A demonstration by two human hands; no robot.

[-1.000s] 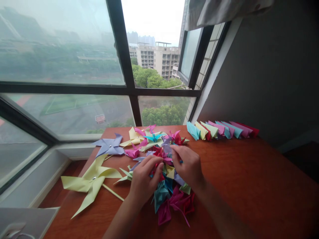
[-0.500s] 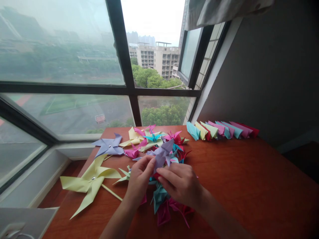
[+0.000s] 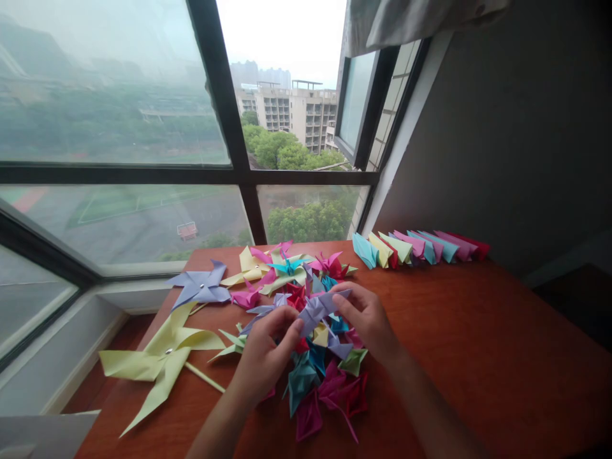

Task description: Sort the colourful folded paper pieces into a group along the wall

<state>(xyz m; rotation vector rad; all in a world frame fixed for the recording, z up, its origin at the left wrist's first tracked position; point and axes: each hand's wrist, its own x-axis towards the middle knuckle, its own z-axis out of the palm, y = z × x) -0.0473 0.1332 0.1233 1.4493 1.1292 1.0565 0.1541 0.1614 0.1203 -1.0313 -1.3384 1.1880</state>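
Note:
A lavender folded paper crane is held above the pile between my two hands. My left hand pinches its left end between thumb and fingers. On its right end, my right hand has a pinch near the tip. Beneath and around the hands lies a pile of folded paper pieces, among them a teal one, a magenta one, a green one and a red one. Part of the pile is hidden by my left hand.
A yellow pinwheel on a stick and a lavender pinwheel lie at the left of the brown table. A row of folded coloured papers stands at the back right. Windows rise behind the table.
My right hand has moved up and outward to the paper's right end. The lavender paper is lower and stretched sideways between the hands. The view has shifted slightly.

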